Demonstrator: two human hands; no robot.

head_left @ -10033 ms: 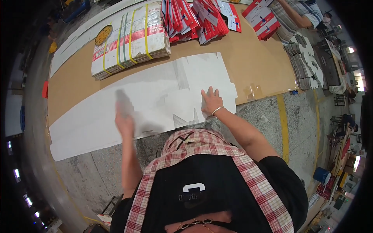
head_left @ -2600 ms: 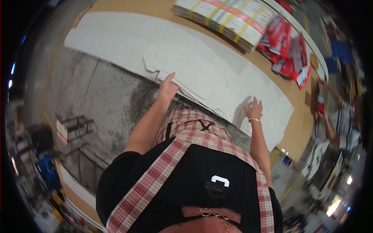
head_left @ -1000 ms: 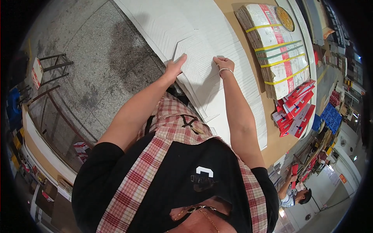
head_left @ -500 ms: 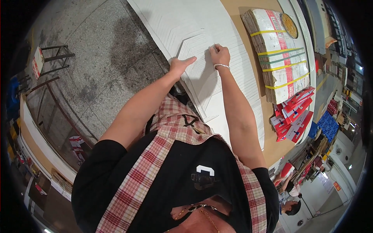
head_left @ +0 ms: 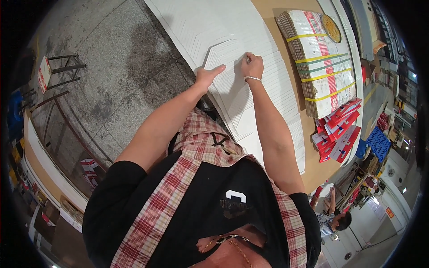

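Compared with half a second ago, both hands are sitting slightly lower on the sheet, hardly shifted otherwise. Left hand (head_left: 209,76) is lying flat and open, fingers extended, pressing on the near corner of the white die-cut cardboard sheet (head_left: 232,58). Right hand (head_left: 252,66) is curled closed on the same sheet, apparently pinching its surface or a fold line; whether anything small is being held in it cannot be told from this angle. That sheet is lying on top of a spread of similar white sheets (head_left: 187,22) along the edge of the brown desk (head_left: 308,165).

Handling judgement: flat corrugated board, light, stiff along the flutes but bending readily at the scored creases; edges are likely crushing or creasing if lifted by one corner. Best hold is two-handed at opposite edges, away from the cut tabs.

Strapped bundles of printed cartons (head_left: 319,67) are sitting further in.
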